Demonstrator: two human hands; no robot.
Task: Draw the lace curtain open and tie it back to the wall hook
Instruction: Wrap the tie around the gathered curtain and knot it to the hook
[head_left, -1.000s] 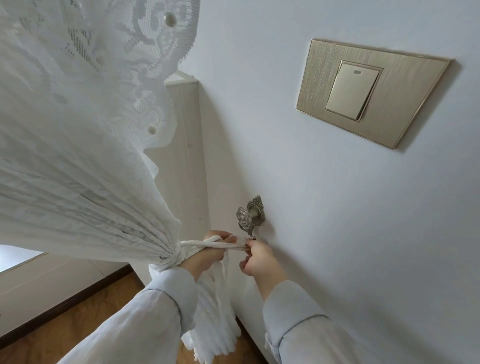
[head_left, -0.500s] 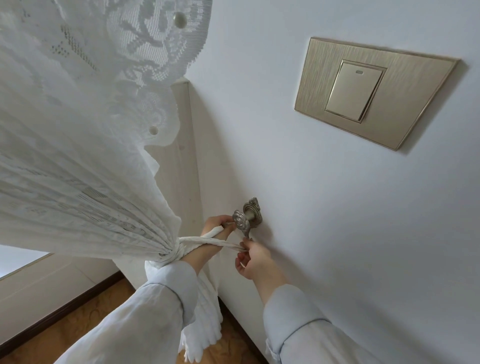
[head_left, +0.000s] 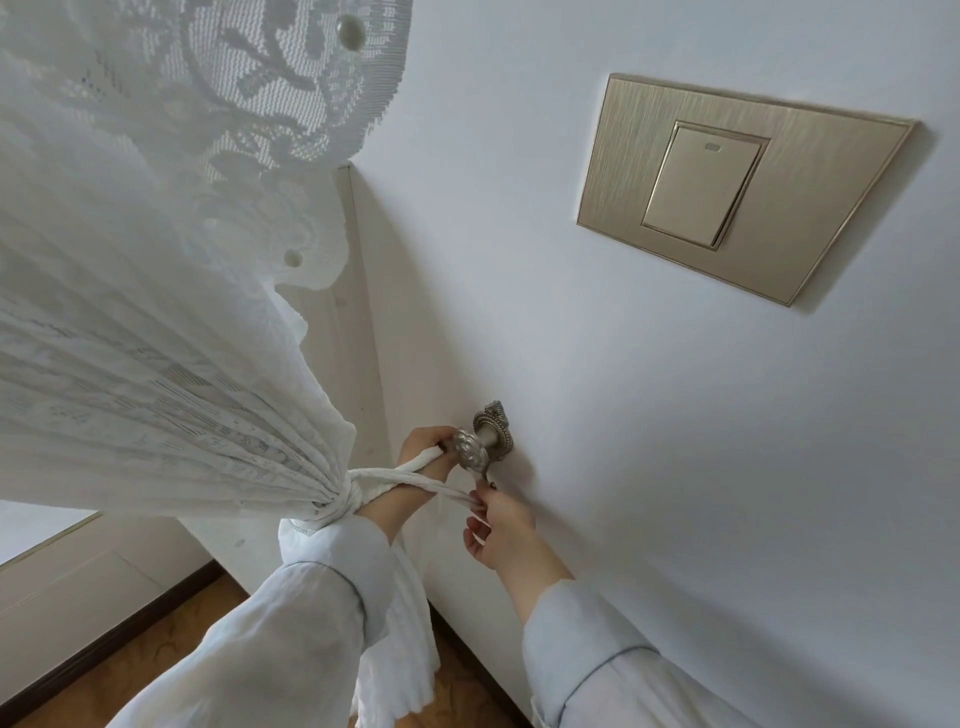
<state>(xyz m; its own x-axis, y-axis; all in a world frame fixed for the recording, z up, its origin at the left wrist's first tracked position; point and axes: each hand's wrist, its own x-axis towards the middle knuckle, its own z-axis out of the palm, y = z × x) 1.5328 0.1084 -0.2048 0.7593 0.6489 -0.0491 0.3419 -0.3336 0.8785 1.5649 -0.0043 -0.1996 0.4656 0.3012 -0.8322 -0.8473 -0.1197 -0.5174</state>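
The white lace curtain (head_left: 156, 322) is gathered into a bunch at the lower middle, with a white fabric tieback (head_left: 384, 475) wrapped round it. Two strands of the tieback run right toward the ornate metal wall hook (head_left: 480, 441) on the white wall. My left hand (head_left: 426, 449) grips the upper strand right beside the hook's knob, partly hidden behind it. My right hand (head_left: 498, 530) pinches the lower strand just below the hook. The curtain's tail hangs down behind my left sleeve.
A brass-coloured light switch plate (head_left: 727, 187) sits on the wall at upper right. A pale wooden frame post (head_left: 358, 322) stands in the corner left of the hook. Wooden floor (head_left: 156, 639) and a dark skirting board lie below.
My left hand has lifted its strand of the tieback up to the hook's knob. My right hand has stayed just below the hook, holding the other strand.
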